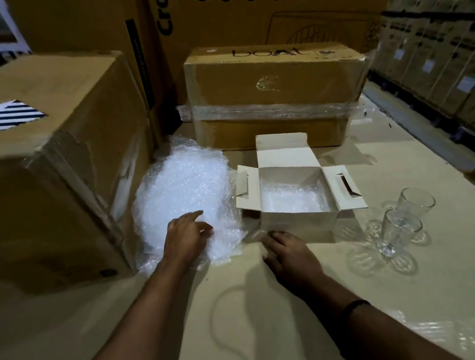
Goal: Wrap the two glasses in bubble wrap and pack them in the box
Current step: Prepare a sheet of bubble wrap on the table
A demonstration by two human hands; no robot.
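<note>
Two clear glasses stand upright on the cardboard surface at the right, one nearer [396, 231] and one behind it [415, 202]. A small white box [296, 220] sits open in the middle, flaps spread, with bubble wrap lining its bottom. A pile of bubble wrap sheets [186, 189] lies left of the box. My left hand [188, 236] rests on the near part of the pile, index finger stretched forward. My right hand [286, 254] lies on the surface just in front of the box, fingers loosely bent at a thin clear sheet edge; whether it pinches the sheet is unclear.
A large brown carton [45, 166] stands close on the left. Another taped carton [275, 91] sits behind the white box, with taller cartons behind it. Stacked boxes line the far right. The cardboard work surface [240, 307] stretches toward me.
</note>
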